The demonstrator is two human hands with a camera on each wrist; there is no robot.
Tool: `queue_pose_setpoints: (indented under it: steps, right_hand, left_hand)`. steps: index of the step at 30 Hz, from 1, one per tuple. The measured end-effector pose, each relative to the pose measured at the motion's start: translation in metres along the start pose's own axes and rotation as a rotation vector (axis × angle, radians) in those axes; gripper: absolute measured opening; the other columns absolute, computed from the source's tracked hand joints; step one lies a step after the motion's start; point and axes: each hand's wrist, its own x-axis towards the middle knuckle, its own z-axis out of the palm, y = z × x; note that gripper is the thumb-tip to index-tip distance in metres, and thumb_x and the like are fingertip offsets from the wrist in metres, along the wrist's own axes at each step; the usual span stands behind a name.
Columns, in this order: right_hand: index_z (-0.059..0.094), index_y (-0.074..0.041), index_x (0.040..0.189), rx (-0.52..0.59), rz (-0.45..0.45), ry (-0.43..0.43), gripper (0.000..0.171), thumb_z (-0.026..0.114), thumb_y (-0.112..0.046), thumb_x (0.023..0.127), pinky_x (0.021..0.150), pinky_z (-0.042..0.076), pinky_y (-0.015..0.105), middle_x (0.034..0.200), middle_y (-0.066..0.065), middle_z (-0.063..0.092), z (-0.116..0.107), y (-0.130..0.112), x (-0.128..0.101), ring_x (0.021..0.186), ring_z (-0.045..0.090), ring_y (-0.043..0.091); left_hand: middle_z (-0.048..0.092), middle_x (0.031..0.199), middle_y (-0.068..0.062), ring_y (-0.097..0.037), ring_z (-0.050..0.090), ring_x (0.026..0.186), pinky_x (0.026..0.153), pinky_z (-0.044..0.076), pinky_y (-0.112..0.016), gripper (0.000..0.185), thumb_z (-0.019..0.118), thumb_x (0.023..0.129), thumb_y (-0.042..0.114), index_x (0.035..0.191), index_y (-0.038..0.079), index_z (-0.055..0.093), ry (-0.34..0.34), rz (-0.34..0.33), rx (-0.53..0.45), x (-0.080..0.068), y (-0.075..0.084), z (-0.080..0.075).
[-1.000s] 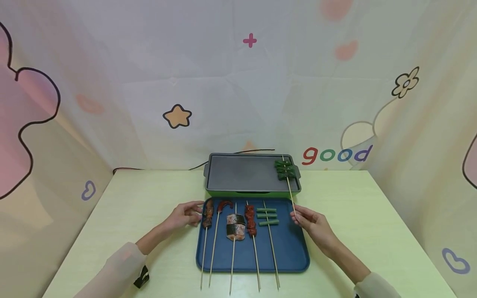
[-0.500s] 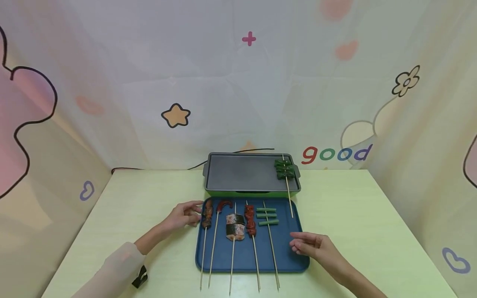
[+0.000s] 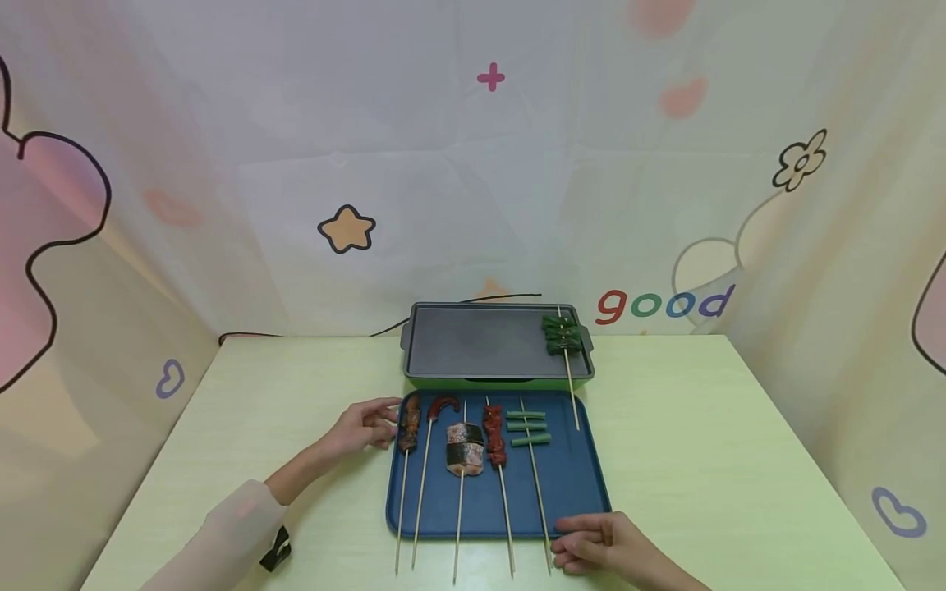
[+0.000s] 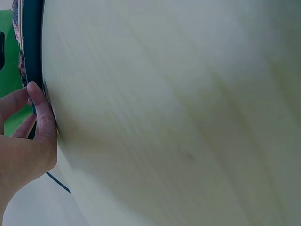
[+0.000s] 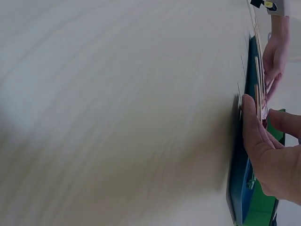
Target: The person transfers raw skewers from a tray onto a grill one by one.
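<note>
Clearly, the green-bean skewer (image 3: 530, 440) sits nearest the right hand (image 3: 604, 550): its bare stick end reaches past the near rim of the blue tray (image 3: 576, 492) and ends just left of the fingertips, while the threaded pieces lie farther off, toward the griddle (image 3: 473, 345). Its long axis runs mostly away from the person, the near end slanting slightly right, so the right hand, pointing left, comes at it crosswise; any grip there would seem to hinge on that crossing. The right hand's thumb and fingers stand apart with nothing held; whether a fingertip brushes the stick cannot be told. Across the tray, the left hand (image 3: 367, 425) has loosely bent fingers at the far part of the left rim, and it cannot be told whether they pinch it or merely rest there. Four other skewers lie between that hand and the bean one; the leafy skewer (image 3: 562, 336) lies on the griddle's right end.
</note>
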Motion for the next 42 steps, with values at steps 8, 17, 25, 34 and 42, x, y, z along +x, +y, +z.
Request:
queue_pose_setpoints:
  steps: [8,17,25,34,42]
  right_hand:
    - [0.039,0.025,0.141,0.038,0.098,0.093,0.056,0.060,-0.009,0.103,0.089,0.061,0.029,0.120,0.025,0.072,0.013,0.003,0.008,0.104,0.075,0.017]
    - [0.040,0.023,0.142,0.035,0.077,0.143,0.065,0.073,-0.005,0.093,0.089,0.061,0.029,0.110,0.013,0.078,0.018,0.003,0.013,0.099,0.076,0.014]
    - [0.044,0.025,0.137,0.014,0.014,0.103,0.061,0.073,-0.004,0.092,0.086,0.060,0.022,0.104,0.004,0.079,0.014,0.004,0.011,0.095,0.075,0.008]
    - [0.038,0.031,0.134,0.049,-0.123,-0.002,0.055,0.066,0.002,0.096,0.088,0.059,0.020,0.107,-0.002,0.077,0.009,0.010,0.003,0.100,0.074,0.007]
    - [0.042,0.029,0.134,0.014,-0.091,0.028,0.056,0.068,-0.001,0.095,0.087,0.059,0.018,0.107,0.001,0.077,0.010,0.008,-0.001,0.098,0.073,0.006]
  left_hand:
    - [0.061,0.118,-0.029,-0.005,0.065,0.080,0.071,0.060,-0.022,0.055,0.057,0.095,-0.008,0.148,-0.014,0.040,0.004,0.000,0.004,-0.001,0.000,0.002]
    - [0.061,0.119,-0.030,-0.004,0.065,0.080,0.070,0.059,-0.021,0.056,0.057,0.096,-0.007,0.148,-0.014,0.040,0.007,0.007,0.010,0.000,0.002,0.004]
    - [0.061,0.119,-0.029,-0.005,0.064,0.080,0.071,0.059,-0.022,0.056,0.057,0.095,-0.008,0.148,-0.013,0.041,0.012,-0.003,-0.001,-0.001,0.003,0.004]
    - [0.060,0.118,-0.031,-0.005,0.064,0.078,0.070,0.059,-0.021,0.055,0.058,0.096,-0.007,0.148,-0.014,0.040,0.003,0.012,-0.007,-0.004,0.003,0.002]
    - [0.060,0.119,-0.030,-0.006,0.064,0.080,0.070,0.058,-0.020,0.056,0.057,0.097,-0.007,0.149,-0.015,0.039,-0.005,0.015,-0.023,-0.003,0.002,0.002]
